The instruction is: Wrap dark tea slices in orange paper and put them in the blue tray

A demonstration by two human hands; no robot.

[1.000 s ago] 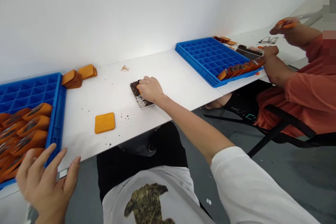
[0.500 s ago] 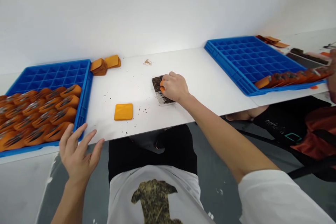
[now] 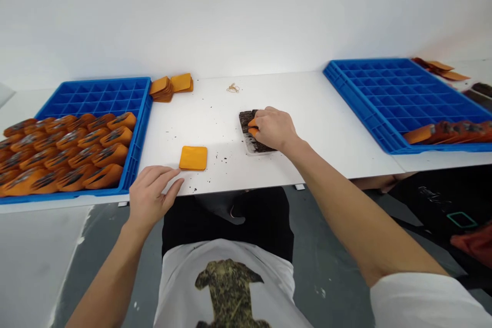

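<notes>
My right hand [image 3: 273,128] is closed around a small orange pouch [image 3: 252,127], most of it hidden by the fingers. It is over a clear shallow box [image 3: 251,152] of dark brown strips [image 3: 246,117]. My left hand [image 3: 154,192] is open at the table's front edge, fingers stretched out. Its fingertips are at the lower left corner of a flat orange-yellow pouch [image 3: 193,158]; whether they touch it I cannot tell. Dark crumbs lie between this pouch and the box.
To the left, a blue divided tray [image 3: 144,128] holds rows of filled orange pouches [image 3: 103,177]. Stacked flat pouches [image 3: 161,88] stand beside it. Rubber bands [image 3: 232,88] lie at the back. At right is another blue tray [image 3: 357,107] with orange pouches; a co-worker's leg shows below.
My left hand has moved from beside the left tray to the right, up to the flat pouch. My right hand stays at the box. The whole view has shifted.
</notes>
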